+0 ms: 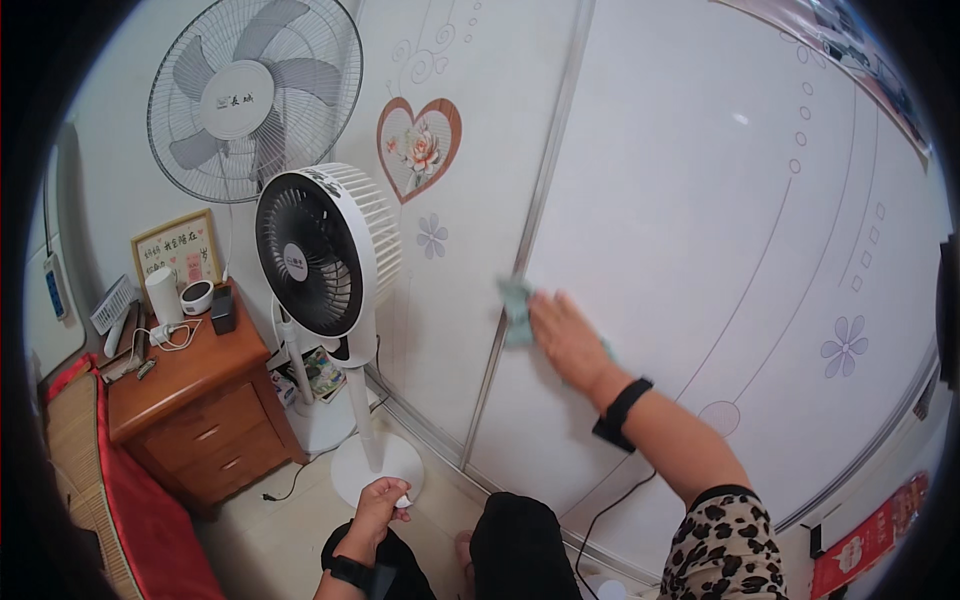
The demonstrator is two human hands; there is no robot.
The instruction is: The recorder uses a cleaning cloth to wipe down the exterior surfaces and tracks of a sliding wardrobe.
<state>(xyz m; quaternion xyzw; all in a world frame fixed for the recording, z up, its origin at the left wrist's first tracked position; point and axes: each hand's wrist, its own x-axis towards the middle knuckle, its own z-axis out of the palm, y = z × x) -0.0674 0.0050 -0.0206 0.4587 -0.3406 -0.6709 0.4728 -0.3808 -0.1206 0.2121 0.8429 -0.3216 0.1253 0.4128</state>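
My right hand point(571, 337) presses a pale green cloth point(516, 311) flat against a white sliding wardrobe door point(630, 225). The cloth reaches the metal frame strip point(551, 161) along the door's left edge, and both hand and cloth look blurred. Low down, above my knee, my left hand point(381, 501) is closed around a small white object point(404, 500), mostly hidden by the fingers. Just beyond that hand is the round white base point(352, 472) of a pedestal fan point(315, 255) with a black front.
Behind stands a second, larger fan point(255, 97). A wooden nightstand point(195, 390) carries a framed card point(176, 244), a white cylinder point(163, 296) and cables. A bed edge with red fabric point(150, 517) lies at left. A black cord point(607, 514) hangs near my right arm.
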